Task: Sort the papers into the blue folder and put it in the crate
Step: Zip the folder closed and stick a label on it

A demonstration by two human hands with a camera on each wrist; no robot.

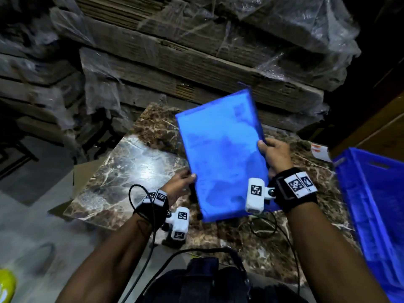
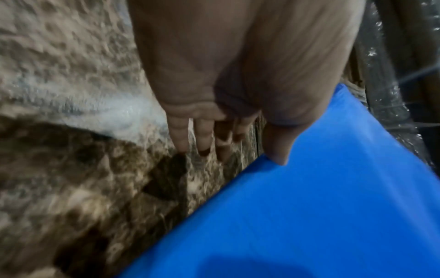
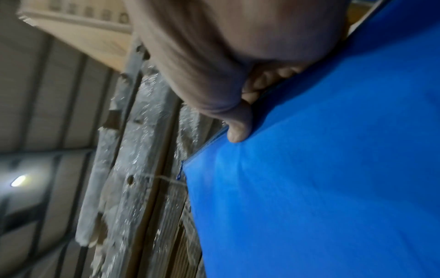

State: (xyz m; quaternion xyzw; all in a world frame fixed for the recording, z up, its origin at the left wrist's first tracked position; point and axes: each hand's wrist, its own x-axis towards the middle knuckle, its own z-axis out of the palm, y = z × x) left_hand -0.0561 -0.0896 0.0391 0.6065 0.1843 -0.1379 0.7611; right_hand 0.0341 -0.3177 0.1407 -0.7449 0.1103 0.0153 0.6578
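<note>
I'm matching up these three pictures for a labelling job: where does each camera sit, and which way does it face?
Head: worn on the head, facing forward and down at the blue folder held over the marble table; both forearms, left hand and right hand show.
Left wrist: looks along the left hand, thumb on the folder's edge.
Right wrist: looks along the right hand, upward past wrapped cardboard stacks.
All three views share the folder.

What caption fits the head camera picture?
Both hands, left and right, hold the folder above the table, crate nearby.
</note>
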